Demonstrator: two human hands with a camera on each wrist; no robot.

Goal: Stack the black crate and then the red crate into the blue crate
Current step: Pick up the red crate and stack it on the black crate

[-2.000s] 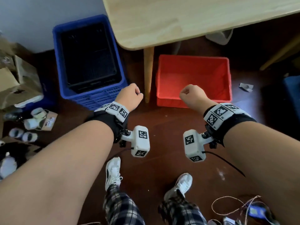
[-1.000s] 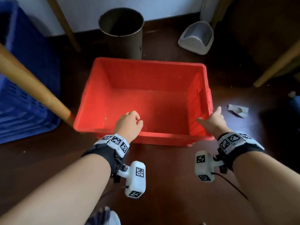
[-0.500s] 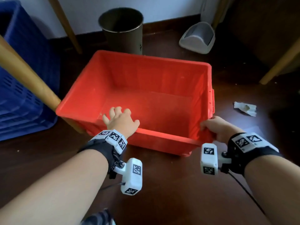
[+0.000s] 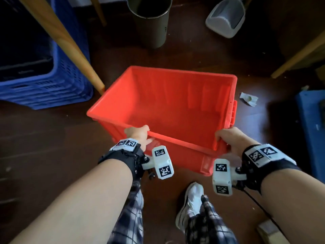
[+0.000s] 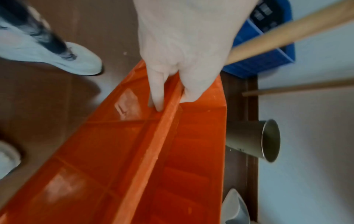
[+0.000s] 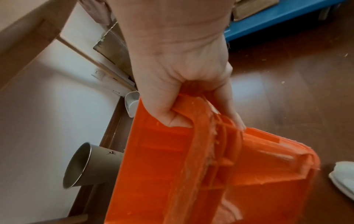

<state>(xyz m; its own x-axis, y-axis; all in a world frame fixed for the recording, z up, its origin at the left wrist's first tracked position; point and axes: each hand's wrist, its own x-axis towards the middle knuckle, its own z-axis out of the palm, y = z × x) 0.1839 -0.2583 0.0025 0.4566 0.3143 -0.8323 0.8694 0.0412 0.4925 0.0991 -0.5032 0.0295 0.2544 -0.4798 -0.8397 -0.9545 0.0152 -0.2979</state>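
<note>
The empty red crate (image 4: pixel 168 110) is lifted and tilted in front of me. My left hand (image 4: pixel 139 136) grips its near rim, thumb inside and fingers under the lip; the left wrist view shows that left hand (image 5: pixel 172 84) pinching the red crate's rim (image 5: pixel 153 136). My right hand (image 4: pixel 228 138) grips the near right corner; the right wrist view has the right hand (image 6: pixel 191 106) wrapped round the red crate's ribbed edge (image 6: pixel 210 151). The blue crate (image 4: pixel 52 85) stands at the left with the black crate (image 4: pixel 22 46) nested inside it.
A wooden table leg (image 4: pixel 70 50) slants between the blue and red crates. A metal bin (image 4: pixel 149 20) and a white dustpan (image 4: pixel 226 16) stand behind. Paper scrap (image 4: pixel 248 101) and a blue board (image 4: pixel 311 129) lie to the right. My feet (image 4: pixel 191 199) are below the crate.
Both hands reached the red crate and took hold of its near rim. The crate has since been lifted and pulled back toward me, away from the bin.
</note>
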